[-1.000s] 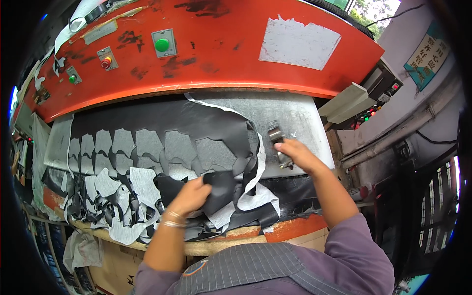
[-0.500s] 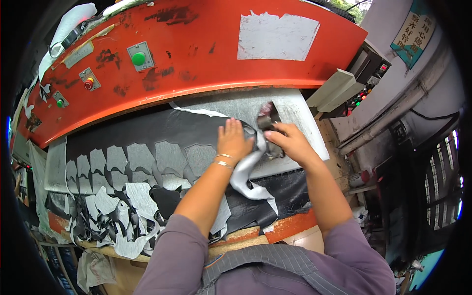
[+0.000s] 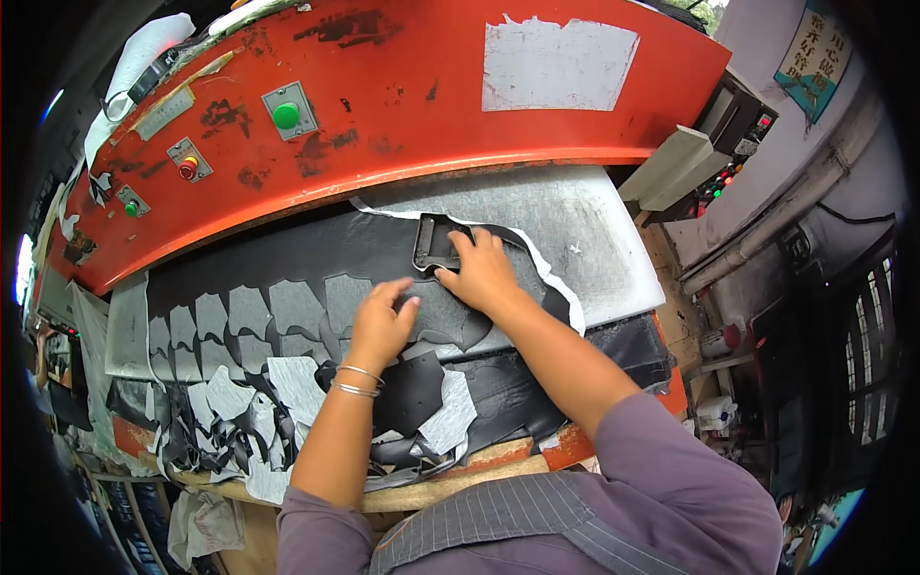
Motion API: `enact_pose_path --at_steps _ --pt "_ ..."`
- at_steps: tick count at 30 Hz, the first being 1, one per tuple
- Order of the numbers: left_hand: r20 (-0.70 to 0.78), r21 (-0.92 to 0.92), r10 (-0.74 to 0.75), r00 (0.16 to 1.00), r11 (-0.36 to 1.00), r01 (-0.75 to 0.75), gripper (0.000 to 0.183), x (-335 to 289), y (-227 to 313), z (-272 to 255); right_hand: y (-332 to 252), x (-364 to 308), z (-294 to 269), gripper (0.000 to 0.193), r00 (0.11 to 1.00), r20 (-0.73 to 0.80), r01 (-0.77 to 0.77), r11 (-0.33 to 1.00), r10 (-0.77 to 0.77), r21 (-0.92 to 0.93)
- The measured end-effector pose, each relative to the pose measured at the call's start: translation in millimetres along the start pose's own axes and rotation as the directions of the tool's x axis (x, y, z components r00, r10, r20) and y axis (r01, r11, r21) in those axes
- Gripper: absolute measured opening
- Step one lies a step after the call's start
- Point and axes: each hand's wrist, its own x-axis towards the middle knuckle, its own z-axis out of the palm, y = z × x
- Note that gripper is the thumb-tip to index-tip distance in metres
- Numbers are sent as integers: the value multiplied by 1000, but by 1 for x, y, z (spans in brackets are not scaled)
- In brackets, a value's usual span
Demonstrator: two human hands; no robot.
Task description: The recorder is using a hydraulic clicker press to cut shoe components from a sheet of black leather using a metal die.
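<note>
My right hand (image 3: pixel 486 275) has its fingers and thumb on a dark metal cutting die (image 3: pixel 424 245), a rounded frame. The die lies at the far right part of a black leather-like sheet (image 3: pixel 278 247). My left hand (image 3: pixel 380 326) is just nearer and to the left of it, fingers bent and apart, holding nothing. Beneath that hand the sheet has a row of grey cut-out shapes (image 3: pixel 297 307). A pale edge strip (image 3: pixel 546 268) curves round the sheet's right end. A loose black cut piece (image 3: pixel 410 395) lies beside my left wrist.
The sheet rests on a worn pale cutting board (image 3: pixel 604 230). Above its far side stands a red machine beam (image 3: pixel 402 86) with a green button (image 3: pixel 286 116) and a red knob (image 3: pixel 189 169). Grey and black scraps (image 3: pixel 230 412) pile at the near left edge.
My right hand has brought the die leftward from over the bare board onto the sheet. My left hand has left its flat press and moved nearer me. The folded edge strip now lies spread out.
</note>
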Motion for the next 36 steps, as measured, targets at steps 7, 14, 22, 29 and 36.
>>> enact_pose_path --at_steps 7,14,22,29,36 --pt "-168 121 95 981 990 -75 57 23 -41 26 5 -46 2 93 996 -46 -76 996 78 41" --pt "-58 276 175 983 949 -152 59 27 -38 19 17 -51 3 78 989 -144 17 999 -10 44" --pt "-85 312 153 985 943 -120 58 30 -26 24 19 -47 1 76 968 -238 85 996 -76 27" --pt "-69 335 167 983 932 -135 57 29 -27 20 18 -46 6 73 946 -296 147 989 -132 28" --pt "-57 385 175 983 912 -140 55 29 -22 18 14 -43 5 71 951 -284 126 992 -120 2"
